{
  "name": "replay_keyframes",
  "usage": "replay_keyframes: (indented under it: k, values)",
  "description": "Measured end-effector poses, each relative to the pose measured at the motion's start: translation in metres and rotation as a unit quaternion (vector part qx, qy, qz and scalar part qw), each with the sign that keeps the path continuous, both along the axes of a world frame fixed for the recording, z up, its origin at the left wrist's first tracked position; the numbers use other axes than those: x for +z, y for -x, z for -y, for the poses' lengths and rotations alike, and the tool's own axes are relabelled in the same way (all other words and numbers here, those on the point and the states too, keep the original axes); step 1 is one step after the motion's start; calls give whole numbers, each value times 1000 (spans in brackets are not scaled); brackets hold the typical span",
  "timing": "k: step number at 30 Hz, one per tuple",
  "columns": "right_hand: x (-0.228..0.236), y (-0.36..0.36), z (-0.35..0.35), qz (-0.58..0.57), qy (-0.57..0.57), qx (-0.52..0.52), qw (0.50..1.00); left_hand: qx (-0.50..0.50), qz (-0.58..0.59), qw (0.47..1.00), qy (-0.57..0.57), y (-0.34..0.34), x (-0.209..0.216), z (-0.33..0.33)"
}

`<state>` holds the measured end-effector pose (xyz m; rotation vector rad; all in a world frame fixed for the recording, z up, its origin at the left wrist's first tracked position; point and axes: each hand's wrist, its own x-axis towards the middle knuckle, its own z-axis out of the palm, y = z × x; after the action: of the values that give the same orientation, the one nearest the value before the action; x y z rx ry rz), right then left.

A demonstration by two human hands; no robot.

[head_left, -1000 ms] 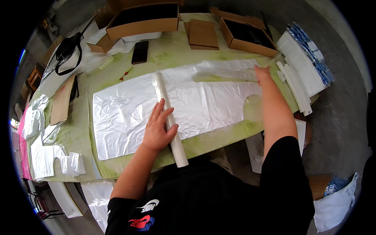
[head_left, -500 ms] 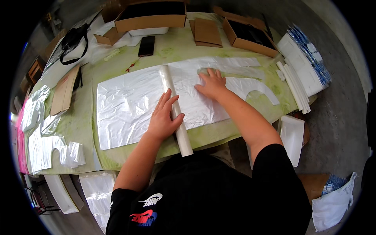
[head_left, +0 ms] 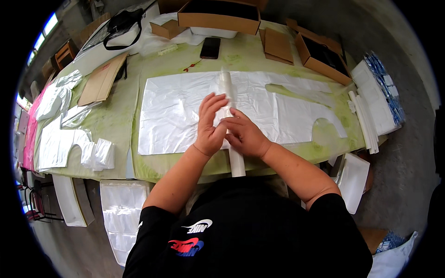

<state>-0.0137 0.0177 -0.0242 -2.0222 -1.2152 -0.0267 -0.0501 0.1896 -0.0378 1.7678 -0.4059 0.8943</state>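
A flattened white plastic film piece (head_left: 174, 109), shaped like an apron with a curved cutout and long strips at its right end, lies on the table. Across its middle runs a pale plastic-looking tube (head_left: 237, 163), its near end reaching the table's front edge. My left hand (head_left: 211, 127) is over the film at the tube's left side, fingers stretched up and holding nothing visible. From the right, my right hand (head_left: 248, 136) lies across the tube with loosely bent fingers, its fingertips meeting the left thumb. Both hands hide the tube's middle.
Folded white film pieces (head_left: 60, 143) lie at the left, near a cardboard sheet (head_left: 103, 79). A phone (head_left: 210, 48), an open cardboard box (head_left: 323, 58) and another box (head_left: 219, 17) occupy the far side. White tubes (head_left: 366, 121) lie at the right edge beside a white box (head_left: 374, 95).
My right hand has come left off the film to meet my left hand over the tube. The view has shifted, so the table's contents appear further right.
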Motion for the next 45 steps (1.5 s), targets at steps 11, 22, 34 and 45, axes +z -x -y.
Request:
replay_keyframes:
  k: [11,22,34,45]
  values:
    - [-9,40,-15,22,-128,65,989,-183,-232,942,-162,-11,-7,-60]
    - [1,68,-65,-66,-124,306,942,-126,-263,934,-208,42,-1,-95]
    - [1,74,-6,-81,-176,164,967,36,-269,926,-262,96,-9,-104]
    - [-14,71,-1,-76,-164,148,972,150,-346,862,-340,94,21,-74]
